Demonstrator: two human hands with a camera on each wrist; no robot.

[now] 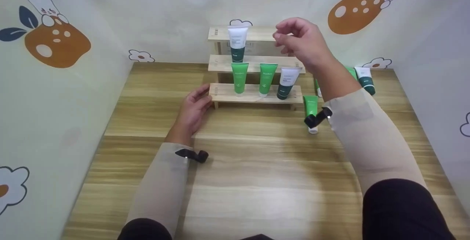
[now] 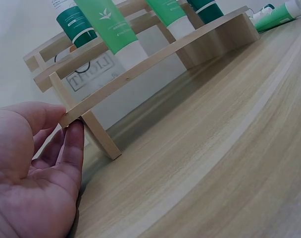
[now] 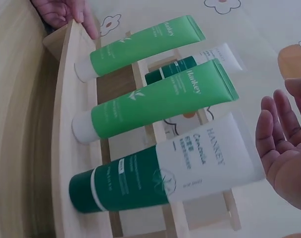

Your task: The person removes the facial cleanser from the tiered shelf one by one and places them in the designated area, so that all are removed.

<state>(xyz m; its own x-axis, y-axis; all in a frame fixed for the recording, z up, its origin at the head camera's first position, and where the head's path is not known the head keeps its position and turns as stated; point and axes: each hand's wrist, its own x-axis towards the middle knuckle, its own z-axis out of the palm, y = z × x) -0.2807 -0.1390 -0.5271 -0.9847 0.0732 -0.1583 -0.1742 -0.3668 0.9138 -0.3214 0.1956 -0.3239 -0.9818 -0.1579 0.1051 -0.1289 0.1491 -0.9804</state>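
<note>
My left hand pinches the left end of the lowest step of a three-step wooden display rack, thumb above and fingers beneath. My right hand hovers in front of the top step's right end, fingers loosely bent, nothing between them; in the right wrist view, that hand is beside the tubes without touching them. On the lowest step stand two green tubes and a white-and-dark-green tube, caps down. Another white-and-dark-green tube stands on the middle step's left part.
Right of the rack, a green tube lies on the wooden table. Farther back lie a white-and-dark-green tube and more green tubes, partly hidden by my right forearm. Patterned wall sheets enclose the table's back and sides.
</note>
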